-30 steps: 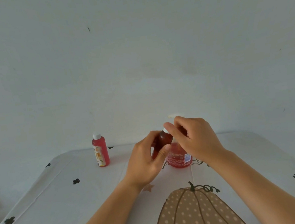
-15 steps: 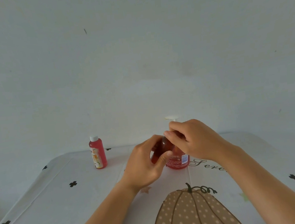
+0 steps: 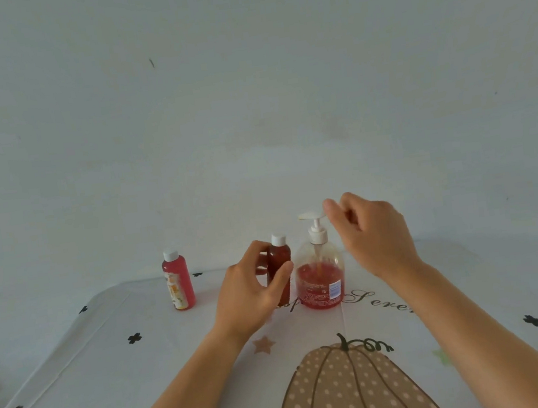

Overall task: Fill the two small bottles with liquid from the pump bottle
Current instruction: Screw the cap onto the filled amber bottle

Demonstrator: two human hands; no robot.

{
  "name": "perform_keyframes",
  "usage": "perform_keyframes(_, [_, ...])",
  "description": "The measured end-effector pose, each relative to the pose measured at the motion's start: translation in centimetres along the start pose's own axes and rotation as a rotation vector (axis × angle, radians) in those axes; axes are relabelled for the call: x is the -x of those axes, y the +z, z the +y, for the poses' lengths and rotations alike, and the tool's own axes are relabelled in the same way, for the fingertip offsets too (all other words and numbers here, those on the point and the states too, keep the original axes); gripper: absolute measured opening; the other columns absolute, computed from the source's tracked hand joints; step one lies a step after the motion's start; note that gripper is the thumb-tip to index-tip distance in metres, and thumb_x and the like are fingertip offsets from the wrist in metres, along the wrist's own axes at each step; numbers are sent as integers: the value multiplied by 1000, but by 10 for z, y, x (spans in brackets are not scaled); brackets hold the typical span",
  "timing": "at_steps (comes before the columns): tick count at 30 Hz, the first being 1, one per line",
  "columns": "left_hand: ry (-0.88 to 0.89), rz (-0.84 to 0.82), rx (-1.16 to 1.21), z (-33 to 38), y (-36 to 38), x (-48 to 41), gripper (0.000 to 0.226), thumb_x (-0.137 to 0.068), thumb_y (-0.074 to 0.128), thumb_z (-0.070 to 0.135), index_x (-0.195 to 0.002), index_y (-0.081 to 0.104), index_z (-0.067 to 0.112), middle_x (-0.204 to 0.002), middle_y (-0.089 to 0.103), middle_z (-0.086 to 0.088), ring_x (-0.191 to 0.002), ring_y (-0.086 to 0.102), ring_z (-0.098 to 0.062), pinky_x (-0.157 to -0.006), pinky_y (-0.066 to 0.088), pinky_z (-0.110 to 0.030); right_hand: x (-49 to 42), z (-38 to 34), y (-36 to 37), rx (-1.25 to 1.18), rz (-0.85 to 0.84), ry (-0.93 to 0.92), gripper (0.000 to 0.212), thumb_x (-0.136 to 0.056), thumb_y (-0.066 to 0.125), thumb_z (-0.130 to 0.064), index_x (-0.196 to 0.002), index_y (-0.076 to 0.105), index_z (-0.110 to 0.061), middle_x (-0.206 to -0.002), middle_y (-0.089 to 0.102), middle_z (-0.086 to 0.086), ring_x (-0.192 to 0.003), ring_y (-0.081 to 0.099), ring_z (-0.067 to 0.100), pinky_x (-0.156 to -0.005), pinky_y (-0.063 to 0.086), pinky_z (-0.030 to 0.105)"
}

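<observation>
At the far left, a light-red small bottle is seen standing upright and alone on the tablecloth — a translucent plastic cylinder with a white screw cap, filled nearly to the shoulder, its orange-and-white paper label too blurred to be read. Next, the left hand is wrapped round the dark small bottle, thumb across the front and fingers curled behind. This bottle has the same shape, is capped in white and upright, and holds a deep brownish red. Its base is hidden by the hand, so whether it rests on the cloth cannot be told. Just beside it the pump bottle is set on the cloth: clear rounded plastic, roughly a third full of red liquid, with a white pump head and a small white-and-blue label (its print illegible). Up and right of the pump head the right hand is held with fingers loosely curled and nothing gripped; contact between fingertip and pump cannot be made out. On the smooth white cloth are printed black clover shapes, tan stars, a dotted tan pumpkin — cut off by the lower edge — and cursive writing reading "Sere", its end covered by the right forearm.
</observation>
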State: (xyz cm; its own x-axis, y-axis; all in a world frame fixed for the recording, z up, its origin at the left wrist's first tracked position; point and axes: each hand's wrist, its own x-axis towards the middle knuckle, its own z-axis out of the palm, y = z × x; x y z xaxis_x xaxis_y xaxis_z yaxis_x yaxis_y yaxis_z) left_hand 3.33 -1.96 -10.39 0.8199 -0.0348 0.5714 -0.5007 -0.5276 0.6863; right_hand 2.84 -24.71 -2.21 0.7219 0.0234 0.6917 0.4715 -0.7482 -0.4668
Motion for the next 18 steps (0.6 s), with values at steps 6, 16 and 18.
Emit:
perform_keyframes(6, [-102, -33, -126, -6, -1, -4, 33, -90, 67, 62, -110, 53, 39, -101, 75, 20, -101, 71, -6, -89, 61, -43, -9, 39, 0, -47, -517, 204, 84, -77, 53, -89, -137, 53, -29, -112, 65, -11, -101, 65, 5, -88, 52, 32])
perform_keyframes(16, [66, -18, -281, 14, -22, 2, 63, -95, 43, 76, -141, 49, 33, -112, 68, 15, -102, 62, -6, -85, 57, -38, 2, 53, 19, -422, -699, 161, 46, -88, 75, -54, -128, 64, -35, -116, 73, -24, -117, 67, -3, -110, 47, 35])
perform_keyframes(18, [226, 172, -298, 20, -37, -2, 54, -101, 48, 58, -140, 57, 21, -110, 67, 10, -101, 60, -11, -81, 55, -37, 4, 54, 21, -443, -698, 165, 36, -87, 73, -53, -118, 65, -35, -97, 69, -32, -101, 67, -8, -99, 46, 28])
